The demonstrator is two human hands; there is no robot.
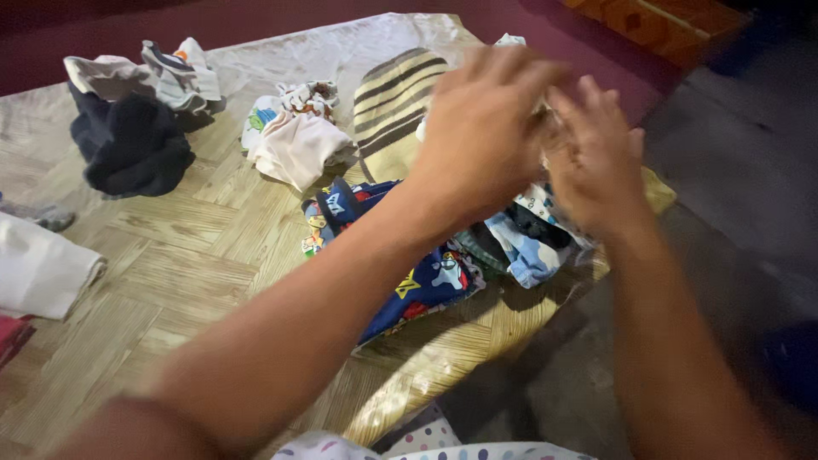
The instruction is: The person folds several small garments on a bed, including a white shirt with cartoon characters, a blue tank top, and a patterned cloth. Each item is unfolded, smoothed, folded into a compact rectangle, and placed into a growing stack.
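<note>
Blue cartoon-print cloth [417, 285], tan-striped fabric [394, 98]

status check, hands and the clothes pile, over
Left hand and right hand together over the mixed pile of small clothes, grip blurred. Blue cartoon-print garment beside the pile. Nothing blocking the hands.

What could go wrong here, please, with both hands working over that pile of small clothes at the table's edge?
The left hand and right hand are blurred above the mixed pile, so whatever they hold cannot be made out.

1. The pile sits at the edge of the table; a tug might drag pieces off.
2. The blue patterned garment lies partly under the left forearm, near the same edge; the arm could sweep it off.
</note>
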